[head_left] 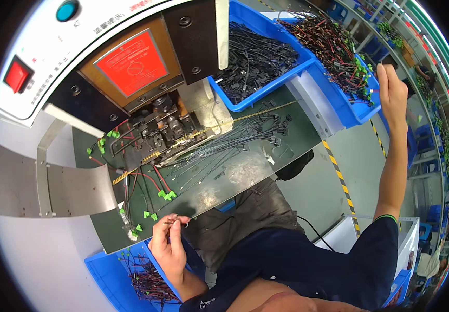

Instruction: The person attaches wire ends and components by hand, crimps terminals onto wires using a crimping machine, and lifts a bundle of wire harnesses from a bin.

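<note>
My left hand (169, 248) is at the bench's front edge, thumb and fingers pinched around something thin and small that I cannot make out. Out to the far right, my right hand (392, 94) is raised beside a blue bin of red and black wires (333, 49) with green connectors. Its fingers are closed, and whatever they may hold is too small to tell. Between the hands, a terminal crimping machine (170, 125) stands on the green bench (229, 182). Black cable leads (250, 135) with black plugs lie fanned across the bench. Several wires with green connectors (167, 195) lie left of them.
Behind the leads, a blue bin (259, 101) holds black cables. Another blue bin (102, 273) with red and black wires sits below the bench at left. A curved metal chute (79, 190) juts in from the left. Yellow-black tape (341, 182) marks the floor.
</note>
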Action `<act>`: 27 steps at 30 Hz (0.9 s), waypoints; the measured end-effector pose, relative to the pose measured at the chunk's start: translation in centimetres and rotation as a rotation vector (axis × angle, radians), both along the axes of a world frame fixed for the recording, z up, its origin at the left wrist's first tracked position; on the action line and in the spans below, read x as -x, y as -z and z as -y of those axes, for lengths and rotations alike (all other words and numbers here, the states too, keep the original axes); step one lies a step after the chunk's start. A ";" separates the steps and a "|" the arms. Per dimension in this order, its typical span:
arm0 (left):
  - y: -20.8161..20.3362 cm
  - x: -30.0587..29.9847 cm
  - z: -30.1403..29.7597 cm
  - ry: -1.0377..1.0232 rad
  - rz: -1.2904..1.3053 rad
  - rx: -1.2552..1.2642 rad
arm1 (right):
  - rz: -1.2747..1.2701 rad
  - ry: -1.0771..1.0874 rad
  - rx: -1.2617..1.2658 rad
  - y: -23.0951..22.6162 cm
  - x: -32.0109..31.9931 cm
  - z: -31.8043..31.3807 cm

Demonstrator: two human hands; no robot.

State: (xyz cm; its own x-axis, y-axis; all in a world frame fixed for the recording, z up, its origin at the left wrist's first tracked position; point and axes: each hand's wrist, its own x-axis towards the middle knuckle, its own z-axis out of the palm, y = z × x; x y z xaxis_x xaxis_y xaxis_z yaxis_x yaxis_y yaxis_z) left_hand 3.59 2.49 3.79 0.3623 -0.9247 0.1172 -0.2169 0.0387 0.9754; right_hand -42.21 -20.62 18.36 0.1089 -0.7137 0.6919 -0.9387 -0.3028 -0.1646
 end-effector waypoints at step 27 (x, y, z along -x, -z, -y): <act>0.7 -0.3 -0.1 -0.235 -0.256 0.251 | -0.289 -1.205 -0.223 16.3 -31.2 -5.4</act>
